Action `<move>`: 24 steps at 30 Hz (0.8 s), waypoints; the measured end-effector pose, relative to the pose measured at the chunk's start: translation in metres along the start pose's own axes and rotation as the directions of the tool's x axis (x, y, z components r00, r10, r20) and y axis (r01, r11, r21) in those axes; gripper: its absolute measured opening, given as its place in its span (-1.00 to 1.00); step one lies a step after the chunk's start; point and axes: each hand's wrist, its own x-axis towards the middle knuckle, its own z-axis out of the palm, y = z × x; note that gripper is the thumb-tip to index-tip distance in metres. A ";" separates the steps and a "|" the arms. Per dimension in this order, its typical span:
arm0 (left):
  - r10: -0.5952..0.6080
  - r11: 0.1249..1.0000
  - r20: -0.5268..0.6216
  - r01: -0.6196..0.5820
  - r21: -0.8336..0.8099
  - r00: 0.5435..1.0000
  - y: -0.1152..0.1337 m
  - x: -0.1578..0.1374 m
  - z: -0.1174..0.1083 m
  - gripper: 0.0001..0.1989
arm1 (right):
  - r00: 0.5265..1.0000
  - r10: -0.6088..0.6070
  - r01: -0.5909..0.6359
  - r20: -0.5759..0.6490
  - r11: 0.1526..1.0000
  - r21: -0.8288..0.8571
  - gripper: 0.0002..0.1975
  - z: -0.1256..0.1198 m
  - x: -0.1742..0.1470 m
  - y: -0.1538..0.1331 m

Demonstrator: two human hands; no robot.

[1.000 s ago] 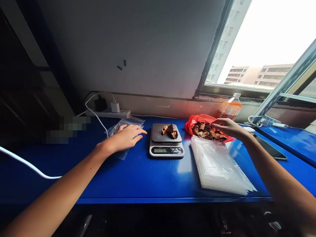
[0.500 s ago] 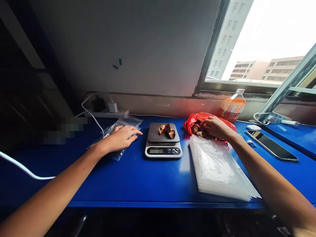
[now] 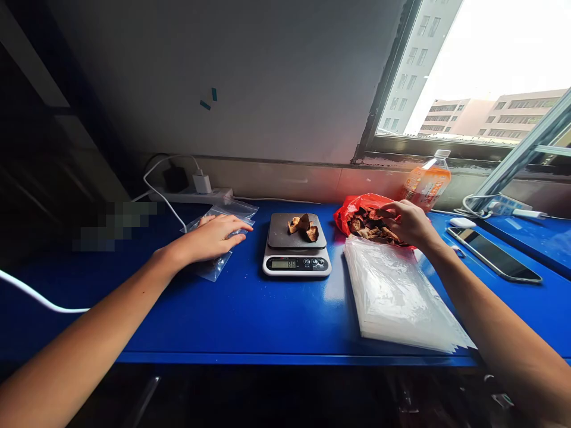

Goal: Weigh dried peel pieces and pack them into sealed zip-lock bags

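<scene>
My left hand (image 3: 213, 241) lies flat with its fingers stretched out over a clear plastic zip bag (image 3: 219, 268), left of the scale. On the dark platform of the kitchen scale (image 3: 291, 245) rest a few curled, dried brown pieces (image 3: 305, 226); its display shows the digits 86. My right hand (image 3: 413, 223) is over the right side of an open red plastic bag (image 3: 342, 221), which is full of similar dried brown pieces (image 3: 366, 226). Its thumb and fingers are bent together among these pieces, and what they pinch is too small to make out.
A stack of clear plastic bags (image 3: 397, 297) lies in front of the red bag. Behind stands an orange drink bottle (image 3: 428, 179). A phone (image 3: 495, 254) and a white earbud case (image 3: 463, 223) lie right. A power strip (image 3: 220, 194) with a white charger (image 3: 201, 182) sits back left.
My right hand has drawn back to the right within the red bag, so more dried pieces show. My left hand stays on the zip bag. The view has tilted slightly.
</scene>
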 end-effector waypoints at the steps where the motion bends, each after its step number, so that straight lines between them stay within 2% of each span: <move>1: 0.000 1.000 0.004 0.000 0.000 1.000 0.000 0.000 0.000 -0.59 | 1.000 0.007 -0.007 0.014 1.000 0.006 -0.83 0.000 -0.001 -0.002; 7: 0.018 1.000 0.025 -0.018 0.001 1.000 0.006 -0.002 -0.004 -0.59 | 0.997 0.040 -0.045 0.060 0.996 0.078 -0.79 -0.012 -0.004 -0.015; 9: 0.001 1.000 0.018 -0.001 0.002 1.000 0.009 -0.003 -0.007 -0.59 | 0.997 0.005 -0.015 0.076 0.991 0.130 -0.75 -0.021 -0.001 -0.024; 11: -0.012 1.000 0.015 0.012 -0.015 1.000 0.011 -0.004 -0.007 -0.58 | 0.996 -0.073 0.067 0.051 0.991 0.115 -0.72 -0.033 0.005 -0.040; 14: -0.004 0.999 0.024 0.005 -0.045 1.000 0.011 -0.004 -0.005 -0.58 | 0.967 -0.252 0.252 0.032 0.968 0.014 -0.71 -0.048 0.014 -0.081; 17: -0.005 0.999 0.041 0.007 -0.048 0.999 0.011 -0.004 -0.004 -0.57 | 0.904 -0.400 0.408 0.149 0.913 -0.023 -0.71 -0.053 0.019 -0.137; 20: -0.005 0.998 0.039 0.007 -0.054 0.999 0.012 -0.005 -0.007 -0.56 | 0.835 -0.475 0.507 0.280 0.861 -0.051 -0.72 -0.044 0.019 -0.191; 22: -0.006 0.998 0.033 0.008 -0.056 0.999 0.014 -0.006 -0.008 -0.56 | 0.782 -0.502 0.558 0.370 0.828 -0.057 -0.75 -0.031 0.017 -0.216; 24: -0.006 0.999 0.036 0.008 -0.053 0.999 0.016 -0.007 -0.009 -0.57 | 0.776 -0.470 0.540 0.422 0.839 -0.059 -0.76 -0.016 0.015 -0.232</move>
